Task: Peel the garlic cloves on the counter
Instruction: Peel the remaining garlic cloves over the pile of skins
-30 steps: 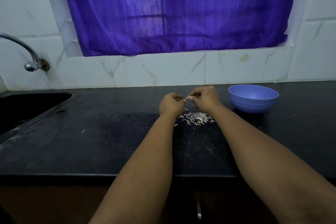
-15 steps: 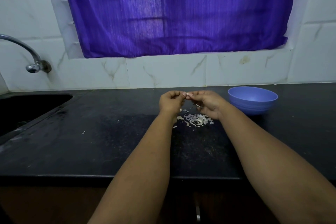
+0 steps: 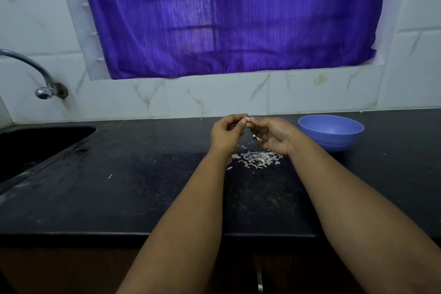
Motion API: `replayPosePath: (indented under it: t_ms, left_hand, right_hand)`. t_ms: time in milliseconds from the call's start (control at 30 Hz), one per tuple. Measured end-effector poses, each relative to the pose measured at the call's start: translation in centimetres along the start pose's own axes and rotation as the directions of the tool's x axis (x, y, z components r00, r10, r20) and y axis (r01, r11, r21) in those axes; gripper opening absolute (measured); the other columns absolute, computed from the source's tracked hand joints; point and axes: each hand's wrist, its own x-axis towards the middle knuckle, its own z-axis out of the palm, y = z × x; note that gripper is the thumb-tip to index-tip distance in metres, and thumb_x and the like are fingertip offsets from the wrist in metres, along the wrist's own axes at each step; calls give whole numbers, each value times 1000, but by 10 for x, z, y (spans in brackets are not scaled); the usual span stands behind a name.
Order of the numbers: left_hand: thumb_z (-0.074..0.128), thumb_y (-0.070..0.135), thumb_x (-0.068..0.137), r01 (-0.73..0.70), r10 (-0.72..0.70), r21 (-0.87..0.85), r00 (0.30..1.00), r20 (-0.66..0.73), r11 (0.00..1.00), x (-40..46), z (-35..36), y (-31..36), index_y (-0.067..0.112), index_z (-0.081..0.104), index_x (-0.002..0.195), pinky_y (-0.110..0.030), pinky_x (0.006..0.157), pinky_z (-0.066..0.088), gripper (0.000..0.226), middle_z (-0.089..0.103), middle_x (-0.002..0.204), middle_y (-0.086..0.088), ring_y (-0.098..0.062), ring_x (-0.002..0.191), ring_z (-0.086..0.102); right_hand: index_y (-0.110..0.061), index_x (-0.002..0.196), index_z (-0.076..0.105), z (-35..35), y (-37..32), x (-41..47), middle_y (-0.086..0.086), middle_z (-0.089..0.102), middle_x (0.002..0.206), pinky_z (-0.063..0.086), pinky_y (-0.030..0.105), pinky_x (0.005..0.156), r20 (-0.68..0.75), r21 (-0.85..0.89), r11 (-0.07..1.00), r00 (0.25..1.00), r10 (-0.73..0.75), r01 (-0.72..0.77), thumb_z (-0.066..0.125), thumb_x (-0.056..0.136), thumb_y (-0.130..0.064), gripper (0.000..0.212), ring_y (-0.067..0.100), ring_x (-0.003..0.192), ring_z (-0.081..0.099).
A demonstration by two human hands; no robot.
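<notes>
The worktop [image 3: 143,186] runs from left to right, with the tiled wall [image 3: 214,95] behind it. The sink [image 3: 35,145] sits in the worktop at 9 o'clock, and the tap [image 3: 45,83] sticks out of the wall above it. The curtain [image 3: 226,19] hangs at 12 o'clock. The bowl [image 3: 331,132] stands on the worktop at 2 o'clock. The left hand [image 3: 226,135] and right hand [image 3: 274,135] meet above the worktop, just left of the bowl, with a garlic clove [image 3: 247,118] between their fingertips. The pile of garlic skins [image 3: 257,159] lies on the worktop just in front of them.
</notes>
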Motion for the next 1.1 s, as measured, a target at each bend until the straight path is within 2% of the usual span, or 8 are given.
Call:
replayPosePath:
  t_ms: [100, 167, 267, 333, 500, 700, 867, 1100]
  left_hand:
    - [63, 6, 91, 16, -17, -72, 1000, -15, 997, 0, -1, 2, 9, 68, 95, -17, 71, 51, 6, 68, 86, -2, -10, 82, 63]
    - [62, 6, 92, 34, -36, -101, 999, -22, 994, 0, -1, 2, 9, 66, 92, -17, 71, 52, 5, 67, 86, -4, -12, 82, 63]
    - [61, 3, 92, 59, -63, -158, 998, -18, 986, -1, 0, 2, 6, 64, 87, -17, 72, 54, 7, 65, 83, -7, -12, 79, 64]
    - [63, 3, 91, 80, -85, -195, 996, -15, 978, -1, -1, 4, 4, 64, 87, -16, 72, 53, 4, 65, 83, -8, -11, 76, 65]
    - [64, 4, 90, 142, -138, -267, 990, 32, 953, 0, -3, 6, 3, 67, 82, -16, 72, 54, 8, 70, 67, -1, -6, 64, 65]
    - [61, -1, 89, 175, -157, -294, 984, 84, 940, -1, -3, 9, 0, 67, 86, -19, 76, 57, 7, 73, 73, -4, -13, 72, 70]
    - [61, -2, 90, 183, -168, -245, 982, 80, 952, -2, -3, 9, -3, 67, 87, -24, 82, 57, 7, 72, 76, -8, -15, 74, 69]
    - [62, -3, 89, 180, -167, -195, 983, 80, 964, -5, -1, 12, 1, 69, 86, -20, 76, 56, 9, 72, 72, -4, -11, 70, 68]
  right_hand:
    - [-22, 86, 71, 2, 3, -1, -11, 68, 76, 33, 23, 62, -23, -103, 994, 999, -48, 46, 70, 86, -27, 5, 4, 75, 54]
    - [-21, 86, 71, 4, 7, 2, -6, 66, 81, 40, 26, 62, -73, -209, 960, 976, -204, 185, 77, 80, -23, 9, 11, 78, 55]
    - [-26, 88, 69, 7, 8, 7, 0, 69, 98, 55, 36, 76, -114, -389, 810, 850, -515, 439, 81, 75, -8, 25, 17, 91, 66]
    - [-22, 92, 72, 10, 5, 5, 3, 72, 98, 58, 34, 83, -36, -461, 730, 811, -583, 504, 77, 77, -4, 24, 21, 92, 70]
    - [-20, 86, 75, 8, 4, 4, 2, 75, 86, 57, 41, 86, -54, -467, 725, 802, -595, 506, 80, 75, -7, 17, 17, 86, 72]
    - [-17, 78, 75, 7, 1, -1, 1, 75, 79, 59, 44, 77, -125, -496, 744, 811, -571, 447, 84, 71, -14, 12, 17, 79, 72]
    - [-21, 72, 69, 6, -2, -4, 5, 73, 77, 58, 55, 71, -72, -545, 716, 827, -557, 435, 81, 75, -10, 16, 35, 78, 70]
    - [-17, 79, 67, 5, -3, -6, 6, 71, 80, 60, 44, 72, -43, -544, 702, 821, -570, 459, 79, 76, -5, 18, 20, 71, 67]
